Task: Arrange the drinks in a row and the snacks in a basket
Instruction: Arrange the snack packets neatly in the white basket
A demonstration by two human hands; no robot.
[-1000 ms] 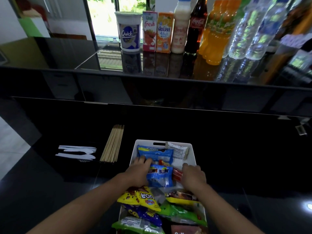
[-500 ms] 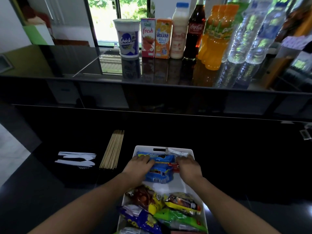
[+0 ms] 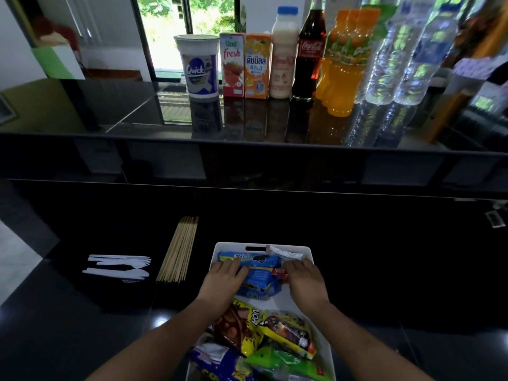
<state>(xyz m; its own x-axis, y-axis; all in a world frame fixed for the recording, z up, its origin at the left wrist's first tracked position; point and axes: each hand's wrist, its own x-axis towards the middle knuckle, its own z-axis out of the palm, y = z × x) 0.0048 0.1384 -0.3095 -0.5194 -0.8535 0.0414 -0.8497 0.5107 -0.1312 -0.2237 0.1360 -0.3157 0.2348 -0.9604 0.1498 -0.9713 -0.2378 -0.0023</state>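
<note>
A white basket [image 3: 308,250] sits on the black counter in front of me, filled with snack packets. My left hand [image 3: 222,279] rests on the blue cookie packs [image 3: 261,273] at the basket's far end. My right hand [image 3: 303,279] presses on the same packs at their right side, next to a small red packet [image 3: 279,271]. Yellow and green snack bags [image 3: 277,336] lie nearer me. On the raised shelf behind, the drinks stand in a row: a Quick cup [image 3: 198,67], two juice cartons [image 3: 232,64], a milk bottle [image 3: 283,55], a cola bottle [image 3: 309,50], orange bottles [image 3: 345,64] and water bottles [image 3: 398,50].
White plastic cutlery [image 3: 121,266] and a bundle of wooden skewers [image 3: 180,248] lie left of the basket on the counter. The raised glossy shelf [image 3: 110,111] crosses the whole view behind, with a window beyond it.
Both hands have slid the blue cookie packs toward the basket's far end and now rest there. The view tilted down slightly, so the shelf sits higher in frame.
</note>
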